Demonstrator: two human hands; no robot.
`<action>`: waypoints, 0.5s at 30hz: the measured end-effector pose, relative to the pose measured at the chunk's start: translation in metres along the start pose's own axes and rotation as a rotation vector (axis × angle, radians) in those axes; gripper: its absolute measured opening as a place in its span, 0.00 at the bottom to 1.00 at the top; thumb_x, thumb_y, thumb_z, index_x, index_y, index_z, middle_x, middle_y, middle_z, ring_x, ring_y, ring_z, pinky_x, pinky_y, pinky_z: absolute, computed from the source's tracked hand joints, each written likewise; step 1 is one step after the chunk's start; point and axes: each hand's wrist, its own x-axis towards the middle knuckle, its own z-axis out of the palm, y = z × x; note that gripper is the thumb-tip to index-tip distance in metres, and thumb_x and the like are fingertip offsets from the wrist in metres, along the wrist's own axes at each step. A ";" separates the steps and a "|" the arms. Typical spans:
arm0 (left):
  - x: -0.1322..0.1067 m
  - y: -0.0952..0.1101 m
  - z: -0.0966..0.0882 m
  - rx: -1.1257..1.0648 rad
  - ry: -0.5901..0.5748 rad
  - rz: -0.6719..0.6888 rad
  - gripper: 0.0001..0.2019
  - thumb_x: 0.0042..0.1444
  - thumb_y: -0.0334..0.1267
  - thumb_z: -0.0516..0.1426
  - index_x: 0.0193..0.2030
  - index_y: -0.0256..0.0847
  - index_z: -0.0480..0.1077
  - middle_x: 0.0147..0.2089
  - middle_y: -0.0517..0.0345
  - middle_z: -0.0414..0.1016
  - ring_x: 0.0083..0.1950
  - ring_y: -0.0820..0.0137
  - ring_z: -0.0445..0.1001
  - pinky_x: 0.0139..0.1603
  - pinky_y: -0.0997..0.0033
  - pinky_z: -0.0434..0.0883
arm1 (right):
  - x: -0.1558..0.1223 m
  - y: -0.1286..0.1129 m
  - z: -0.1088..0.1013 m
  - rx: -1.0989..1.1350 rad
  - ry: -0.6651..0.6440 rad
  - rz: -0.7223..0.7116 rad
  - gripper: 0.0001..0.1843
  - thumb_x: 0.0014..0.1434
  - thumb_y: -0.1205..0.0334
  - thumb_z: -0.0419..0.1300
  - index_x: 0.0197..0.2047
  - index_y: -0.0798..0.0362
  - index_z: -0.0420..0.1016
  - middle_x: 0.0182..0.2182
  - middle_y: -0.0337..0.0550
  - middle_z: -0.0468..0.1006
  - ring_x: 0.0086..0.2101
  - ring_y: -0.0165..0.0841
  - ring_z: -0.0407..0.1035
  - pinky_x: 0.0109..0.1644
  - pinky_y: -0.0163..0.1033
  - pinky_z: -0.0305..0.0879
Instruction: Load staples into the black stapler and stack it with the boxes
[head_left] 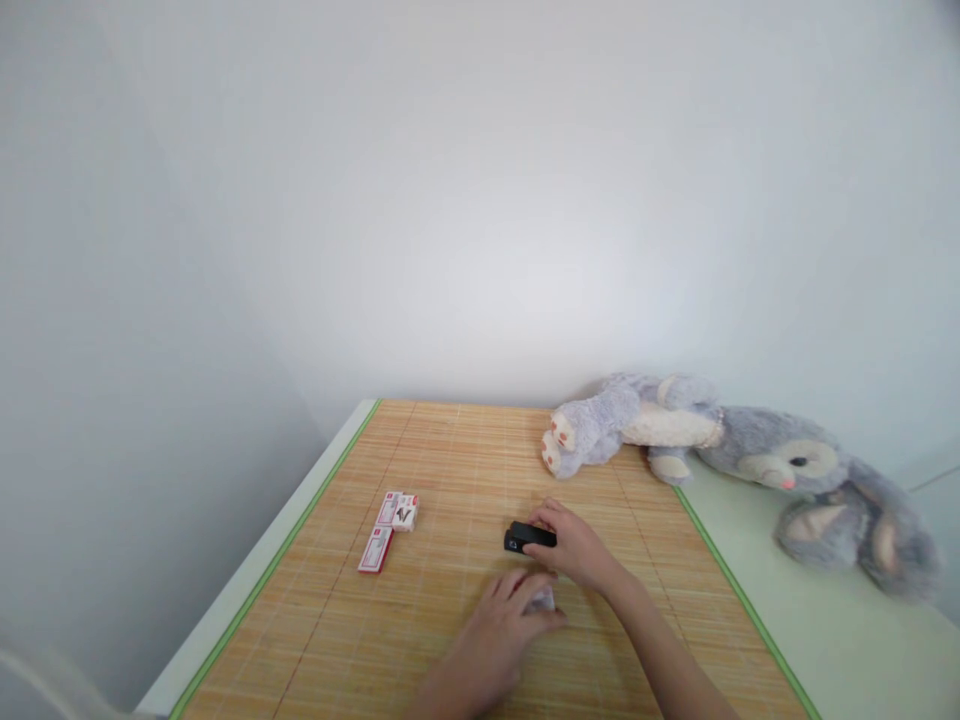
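Note:
A small black stapler (519, 539) lies on the bamboo mat, its far end pointing left. My right hand (571, 546) grips it from the right, thumb and fingers on either side. Just nearer to me, my left hand (504, 622) is curled around a small whitish box (541, 599), which is partly hidden by the fingers. On the left of the mat sit two flat red-and-white boxes (376, 549) in a line. A smaller white box (406, 512) with a dark picture on it touches the farther one.
A bamboo mat (450, 450) with green edging covers most of the pale table (847, 620). At the back right, a grey plush rabbit (667, 425) lies on its side across the mat's edge. A white wall (480, 200) rises behind the table.

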 end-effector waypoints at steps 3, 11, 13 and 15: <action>0.010 -0.001 -0.007 0.012 -0.030 -0.011 0.43 0.42 0.20 0.53 0.63 0.66 0.68 0.67 0.65 0.68 0.67 0.60 0.65 0.67 0.55 0.65 | -0.004 0.003 -0.003 0.018 0.015 0.021 0.07 0.56 0.57 0.68 0.37 0.49 0.81 0.35 0.39 0.77 0.37 0.35 0.70 0.42 0.38 0.63; 0.013 -0.040 -0.027 -0.024 0.117 -0.259 0.38 0.46 0.33 0.62 0.67 0.53 0.65 0.64 0.53 0.69 0.64 0.55 0.67 0.67 0.55 0.65 | -0.051 0.025 0.020 0.133 0.191 0.258 0.25 0.63 0.42 0.59 0.52 0.51 0.81 0.24 0.37 0.74 0.27 0.36 0.67 0.31 0.38 0.58; 0.015 -0.040 -0.025 -0.073 0.125 -0.244 0.35 0.47 0.38 0.64 0.65 0.53 0.66 0.62 0.53 0.70 0.64 0.55 0.67 0.66 0.56 0.66 | -0.064 0.025 0.032 0.210 0.216 0.299 0.29 0.62 0.39 0.59 0.57 0.51 0.79 0.24 0.37 0.73 0.27 0.37 0.67 0.31 0.39 0.60; 0.018 -0.036 -0.022 -0.109 0.122 -0.221 0.32 0.48 0.40 0.65 0.63 0.53 0.69 0.60 0.54 0.72 0.62 0.55 0.68 0.65 0.56 0.66 | -0.073 0.020 0.042 0.274 0.200 0.294 0.31 0.63 0.40 0.58 0.61 0.50 0.76 0.26 0.38 0.74 0.28 0.37 0.69 0.32 0.39 0.63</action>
